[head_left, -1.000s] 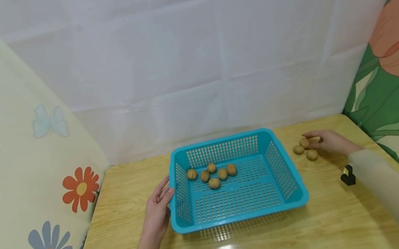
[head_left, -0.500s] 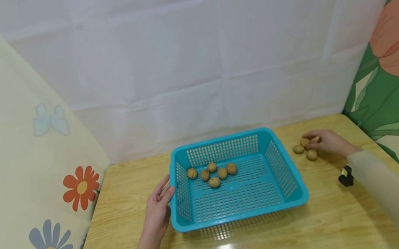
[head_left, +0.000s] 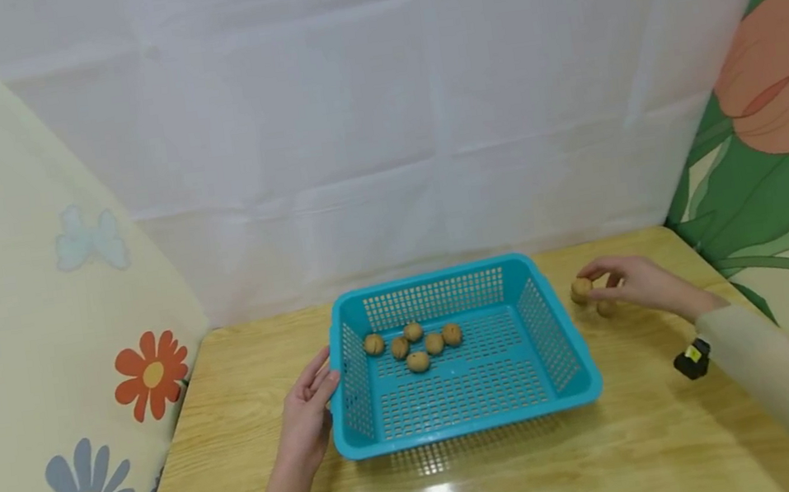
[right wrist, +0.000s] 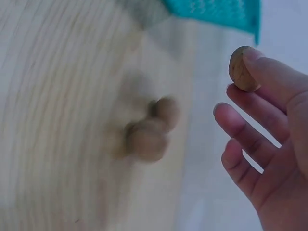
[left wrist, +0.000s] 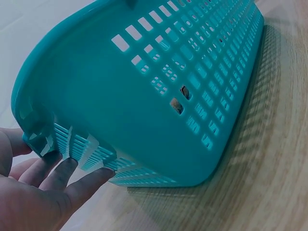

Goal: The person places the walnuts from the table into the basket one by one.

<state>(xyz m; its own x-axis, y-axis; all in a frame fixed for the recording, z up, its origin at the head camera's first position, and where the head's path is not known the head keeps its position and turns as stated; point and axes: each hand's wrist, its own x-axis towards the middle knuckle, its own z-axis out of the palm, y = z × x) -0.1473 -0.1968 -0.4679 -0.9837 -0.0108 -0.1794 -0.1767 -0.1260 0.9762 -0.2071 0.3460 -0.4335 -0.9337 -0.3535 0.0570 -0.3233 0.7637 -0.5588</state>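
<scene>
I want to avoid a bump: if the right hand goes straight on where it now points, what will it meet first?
Probably the turquoise plastic basket, at its right rim. The right hand pinches a walnut, which would touch first; height is unclear, so both might pass above.

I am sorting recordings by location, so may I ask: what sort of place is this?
Probably an indoor corner set up for recording: a wood-grain table before a creased white backdrop, with flower-patterned panels at both sides.
</scene>
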